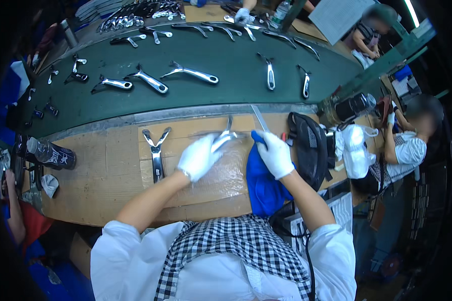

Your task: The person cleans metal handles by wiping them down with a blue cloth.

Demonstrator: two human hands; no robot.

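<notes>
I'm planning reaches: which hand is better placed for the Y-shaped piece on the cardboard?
Probably the left hand: it's nearer the Y-shaped piece, though holding a metal piece; the right hand, gripping blue cloth, is farther.

Factory workshop with green conveyor belt (236,65)

Blurred metal tool (224,140), partly covered blue cloth (260,181)

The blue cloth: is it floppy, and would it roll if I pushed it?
The blue cloth would probably flop, since it drapes in soft folds below the right hand. It likely wouldn't roll, because it looks limp, not round.
</notes>
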